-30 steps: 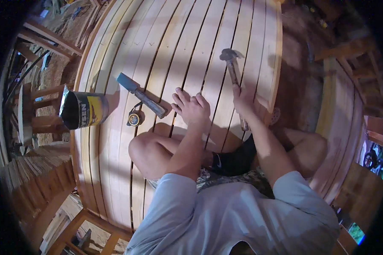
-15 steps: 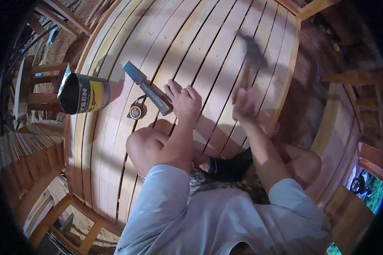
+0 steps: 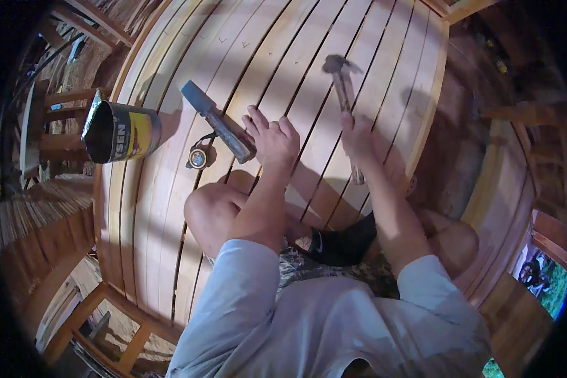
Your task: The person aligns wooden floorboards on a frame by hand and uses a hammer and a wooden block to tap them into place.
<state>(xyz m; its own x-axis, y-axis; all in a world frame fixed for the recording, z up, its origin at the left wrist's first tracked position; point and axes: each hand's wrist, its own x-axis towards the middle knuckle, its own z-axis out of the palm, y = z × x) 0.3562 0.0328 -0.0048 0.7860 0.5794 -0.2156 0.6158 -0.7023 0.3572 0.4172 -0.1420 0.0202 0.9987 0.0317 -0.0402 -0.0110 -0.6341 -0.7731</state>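
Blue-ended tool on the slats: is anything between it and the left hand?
Nothing visible: the blue-ended tool's handle end lies right beside the left hand; contact is hard to tell. The tape measure and bucket are on the tool's other side.

Black-and-yellow can (image 3: 118,133) left of tape measure (image 3: 197,158)

Pale lettering (image 3: 120,140) runs down a black-and-yellow can (image 3: 132,133); a small light logo (image 3: 320,240) marks black footwear (image 3: 343,244).
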